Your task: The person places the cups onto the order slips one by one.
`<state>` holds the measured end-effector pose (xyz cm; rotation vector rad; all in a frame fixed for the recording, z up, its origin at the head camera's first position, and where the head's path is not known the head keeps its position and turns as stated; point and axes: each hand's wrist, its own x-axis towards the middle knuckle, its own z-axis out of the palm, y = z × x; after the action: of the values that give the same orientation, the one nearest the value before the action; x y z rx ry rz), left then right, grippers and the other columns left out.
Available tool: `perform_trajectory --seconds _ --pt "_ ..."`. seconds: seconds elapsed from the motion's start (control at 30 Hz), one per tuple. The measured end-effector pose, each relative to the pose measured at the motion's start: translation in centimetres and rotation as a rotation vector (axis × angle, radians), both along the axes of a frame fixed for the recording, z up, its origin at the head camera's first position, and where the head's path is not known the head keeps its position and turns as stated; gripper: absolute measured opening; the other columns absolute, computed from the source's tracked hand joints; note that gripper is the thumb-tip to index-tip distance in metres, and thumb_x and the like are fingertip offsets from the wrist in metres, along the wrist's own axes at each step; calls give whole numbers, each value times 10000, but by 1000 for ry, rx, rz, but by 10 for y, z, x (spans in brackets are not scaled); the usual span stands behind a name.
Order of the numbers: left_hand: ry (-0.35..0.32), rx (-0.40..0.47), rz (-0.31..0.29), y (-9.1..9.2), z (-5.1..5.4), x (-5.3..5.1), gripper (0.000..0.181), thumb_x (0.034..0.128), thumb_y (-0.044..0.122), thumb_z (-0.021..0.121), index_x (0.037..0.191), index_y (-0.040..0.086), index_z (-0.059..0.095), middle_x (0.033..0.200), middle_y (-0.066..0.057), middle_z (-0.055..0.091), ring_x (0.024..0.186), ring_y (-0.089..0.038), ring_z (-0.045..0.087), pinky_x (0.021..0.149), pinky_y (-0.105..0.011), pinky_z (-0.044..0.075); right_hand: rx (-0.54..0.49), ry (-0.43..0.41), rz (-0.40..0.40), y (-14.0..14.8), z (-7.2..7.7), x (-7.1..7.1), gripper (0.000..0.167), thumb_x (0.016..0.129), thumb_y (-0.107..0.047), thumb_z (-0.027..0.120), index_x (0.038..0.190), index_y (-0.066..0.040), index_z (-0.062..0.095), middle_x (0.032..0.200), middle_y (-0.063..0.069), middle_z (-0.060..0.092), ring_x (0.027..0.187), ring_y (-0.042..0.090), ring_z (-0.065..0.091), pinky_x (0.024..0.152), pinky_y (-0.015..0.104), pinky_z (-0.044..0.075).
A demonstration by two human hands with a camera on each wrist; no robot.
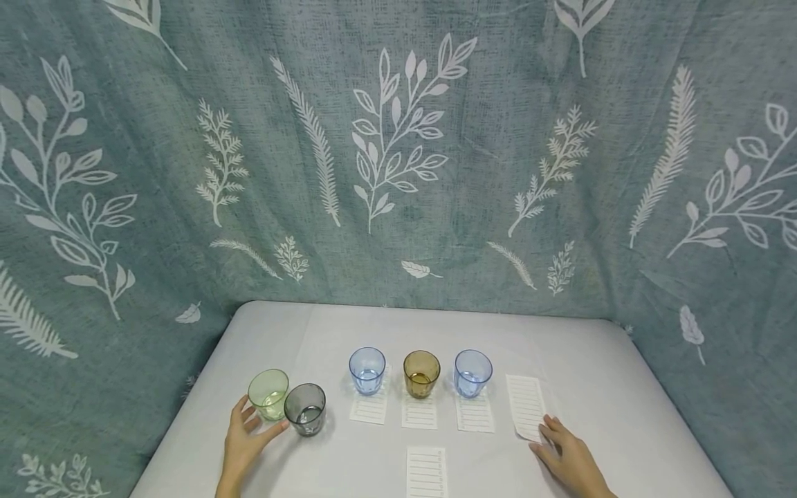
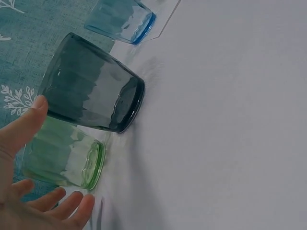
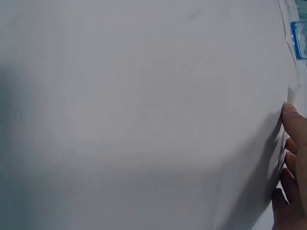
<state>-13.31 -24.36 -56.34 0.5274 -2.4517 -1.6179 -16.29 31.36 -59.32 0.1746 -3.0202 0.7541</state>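
Observation:
My left hand [image 1: 241, 443] is at the left of the table, thumb and fingers spread apart. Its thumb tip is at the near side of a grey glass [image 1: 305, 409], touching or just short of it; I cannot tell which. Behind the spread fingers is a green glass [image 1: 269, 394], also in the left wrist view, where the grey glass [image 2: 93, 86] looms larger. On the right, my right hand [image 1: 571, 460] pinches the near corner of a lined paper slip [image 1: 526, 404], whose near edge curls up. The right wrist view shows only part of that hand [image 3: 295, 163].
A row of glasses spans the middle: blue [image 1: 367, 371], amber [image 1: 421, 374] and blue [image 1: 473, 373]. Under each lies a lined slip, such as the middle one [image 1: 419, 415]. Another slip [image 1: 426, 472] lies at the front. Patterned curtains [image 1: 398, 263] surround the white table [image 1: 349, 463].

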Motion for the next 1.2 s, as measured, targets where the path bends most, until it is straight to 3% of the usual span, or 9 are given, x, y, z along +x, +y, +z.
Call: perform_trajectory --seconds 0.3,0.57,0.87,1.03,1.2 --pt "9 40 -28 -7 -2 -3 1025 740 149 798 1453 -93 103 1375 -422 290 1209 -574 375 957 -593 408 42 -34 -56 2 0 0 613 837 -325 695 1169 167 543 1337 331 414 1259 495 356 998 601 333" --pt "39 97 -34 -11 -6 -12 978 744 61 769 1457 -84 115 1392 -413 274 1241 -564 345 983 -591 388 -23 76 -26 2 -1 -3 599 819 -217 719 1188 199 497 1304 364 417 1232 512 370 967 598 358" --pt "41 102 -4 -7 -6 -20 962 762 78 750 1460 -77 108 1418 -397 234 1266 -564 296 1011 -612 341 -3 7 -11 -1 -5 -5 557 831 -229 701 1176 174 530 1337 327 407 1264 506 326 987 635 308" --pt "92 107 20 -4 -5 -23 905 767 40 726 1446 -94 144 1421 -388 240 1261 -561 301 1024 -612 326 -24 29 4 -2 -4 -4 596 821 -286 714 1144 186 543 1316 326 423 1248 511 339 967 656 307" --pt "104 96 44 -2 -4 -26 883 767 34 716 1438 -105 158 1411 -385 266 1261 -552 302 1033 -629 293 -15 53 3 -4 -3 -5 588 839 -307 696 1122 189 555 1289 325 446 1235 500 360 951 663 318"
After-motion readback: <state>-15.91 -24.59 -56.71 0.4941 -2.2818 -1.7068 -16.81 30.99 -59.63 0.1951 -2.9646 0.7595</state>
